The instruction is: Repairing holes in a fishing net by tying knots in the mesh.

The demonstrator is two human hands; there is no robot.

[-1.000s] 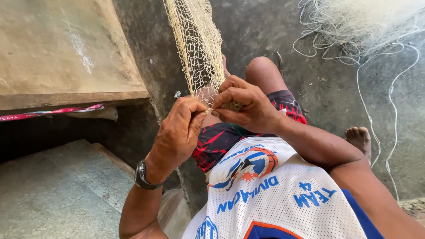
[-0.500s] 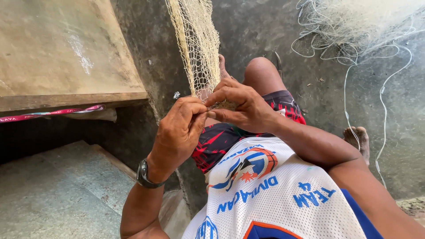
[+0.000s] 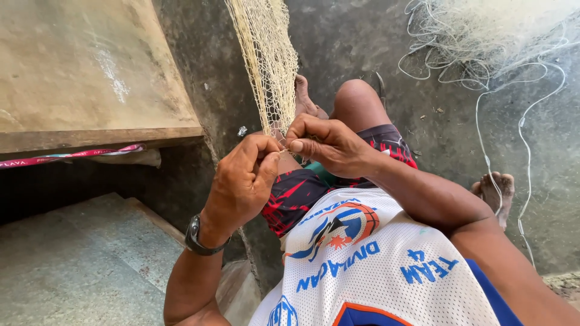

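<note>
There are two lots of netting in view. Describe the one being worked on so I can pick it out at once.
Start at the wooden bench top on the left. Just right of its edge a narrow strip of yellowish fishing net hangs from the top of the view to the left hand and right hand, which pinch its lower end. Unlike the loose white tangle of net and line on the floor at upper right, it is taut, straight and close-meshed.
</note>
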